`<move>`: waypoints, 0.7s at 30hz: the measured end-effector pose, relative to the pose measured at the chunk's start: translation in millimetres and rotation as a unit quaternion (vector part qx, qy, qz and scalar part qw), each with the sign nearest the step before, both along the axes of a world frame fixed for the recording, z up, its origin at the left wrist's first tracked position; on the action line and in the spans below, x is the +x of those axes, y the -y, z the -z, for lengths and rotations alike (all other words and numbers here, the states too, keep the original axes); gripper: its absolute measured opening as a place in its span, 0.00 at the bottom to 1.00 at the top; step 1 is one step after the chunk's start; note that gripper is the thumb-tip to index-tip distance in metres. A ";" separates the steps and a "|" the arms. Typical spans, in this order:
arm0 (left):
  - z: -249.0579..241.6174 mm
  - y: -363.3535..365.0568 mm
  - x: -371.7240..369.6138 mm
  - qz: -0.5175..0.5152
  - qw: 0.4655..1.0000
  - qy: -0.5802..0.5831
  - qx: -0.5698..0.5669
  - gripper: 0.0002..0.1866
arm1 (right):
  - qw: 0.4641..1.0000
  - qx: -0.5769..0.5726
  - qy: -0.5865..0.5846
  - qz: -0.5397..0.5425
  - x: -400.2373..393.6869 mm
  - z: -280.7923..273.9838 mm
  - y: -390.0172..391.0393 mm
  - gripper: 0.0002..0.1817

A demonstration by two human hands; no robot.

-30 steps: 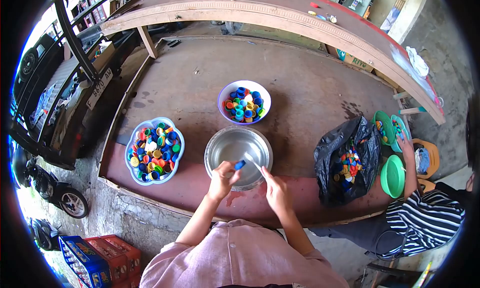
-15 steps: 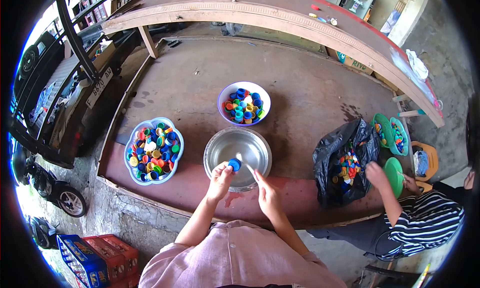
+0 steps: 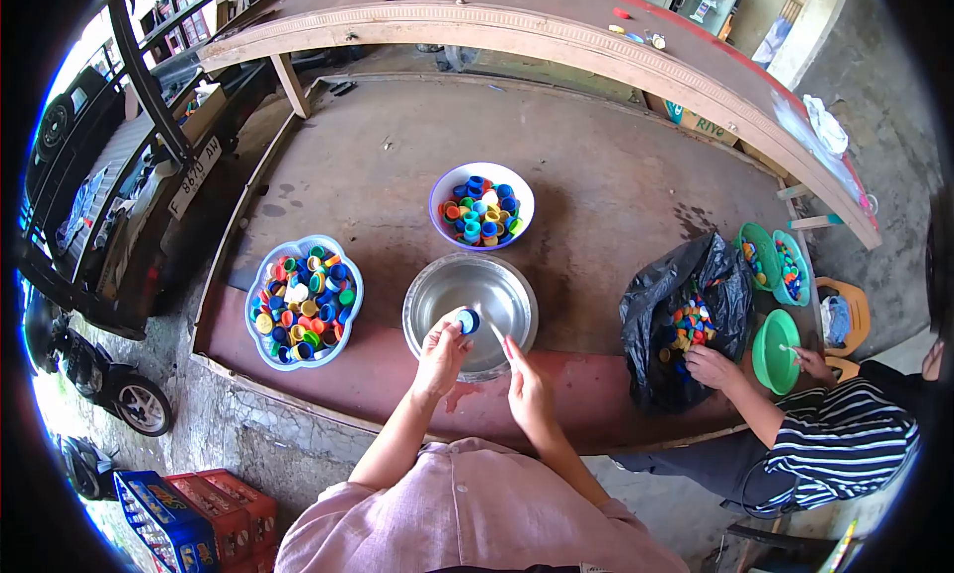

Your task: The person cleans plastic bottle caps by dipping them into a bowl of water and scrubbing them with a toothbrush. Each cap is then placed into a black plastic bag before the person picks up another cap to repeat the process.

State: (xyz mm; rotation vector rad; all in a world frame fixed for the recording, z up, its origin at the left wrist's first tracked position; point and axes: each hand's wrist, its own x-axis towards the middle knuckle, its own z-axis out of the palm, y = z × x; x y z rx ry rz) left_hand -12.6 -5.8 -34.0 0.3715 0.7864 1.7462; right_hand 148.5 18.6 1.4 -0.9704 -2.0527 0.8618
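My left hand point(image 3: 440, 357) pinches a blue bottle cap point(image 3: 467, 321) above the near-left part of a metal bowl point(image 3: 419, 287). Just right of it, my right hand point(image 3: 530, 389) grips a thin, light-coloured tool point(image 3: 495, 327), its tip over the bowl and close to the cap. Behind the metal bowl stands a white bowl with a purple rim point(image 3: 443, 231), full of colourful caps. A light-blue scalloped basin point(image 3: 260, 346) on the left also holds many mixed caps.
At right, a co-worker's hand point(image 3: 717, 368) reaches into a black plastic bag point(image 3: 646, 310) of caps. Beside it are a green basin point(image 3: 773, 350) and smaller baskets. A wooden beam point(image 3: 477, 34) runs across the back; crates point(image 3: 174, 518) stand at lower left.
The cap in my left hand has tilted, showing more of its pale inside. The co-worker's hand has moved left and down to the bag, and the green basin has turned more open towards view.
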 end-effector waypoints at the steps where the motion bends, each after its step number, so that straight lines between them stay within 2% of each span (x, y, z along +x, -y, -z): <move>1: 0.9 0.3 -0.9 0.002 1.000 -0.002 0.004 0.14 | 1.000 0.003 0.008 0.010 3.2 6.7 -6.1 0.25; 3: 2.1 -1.2 -3.2 -0.003 1.000 0.003 0.019 0.14 | 0.998 0.039 -0.040 0.035 4.9 4.6 -6.3 0.25; 5: 3.3 -0.5 -2.5 -0.021 0.998 0.055 -0.010 0.15 | 0.998 0.026 -0.047 0.027 4.6 -3.2 -0.6 0.25; 8: -7.4 0.2 -1.8 -0.004 0.996 0.087 0.005 0.14 | 0.997 0.060 -0.053 -0.022 3.2 -4.8 3.8 0.26; 11: -13.0 2.3 -0.9 -0.002 0.995 0.095 0.001 0.13 | 0.997 0.038 -0.067 -0.014 2.1 7.7 -1.3 0.27; 12: -13.2 2.4 0.4 -0.014 0.996 0.085 -0.009 0.13 | 0.999 0.032 0.006 0.000 6.6 2.9 -5.1 0.27; 13: -13.6 1.8 0.1 -0.026 0.997 0.073 -0.019 0.13 | 0.999 0.034 0.005 0.000 5.5 -1.3 -2.8 0.27; 15: -10.1 1.3 -2.8 -0.011 0.995 0.094 -0.002 0.13 | 0.992 0.104 -0.072 -0.002 3.6 -8.3 5.9 0.27; 17: -8.6 -0.1 -2.9 0.008 0.993 0.114 0.015 0.13 | 0.996 0.081 0.036 -0.026 5.2 -9.4 11.8 0.28; 19: -15.6 -1.5 2.7 -0.009 0.995 0.102 0.006 0.12 | 0.993 0.108 -0.041 0.036 0.6 7.6 -4.4 0.28; 21: -17.5 -1.9 1.9 -0.013 0.995 0.099 -0.003 0.11 | 0.990 0.115 -0.046 0.064 2.4 11.3 -6.5 0.28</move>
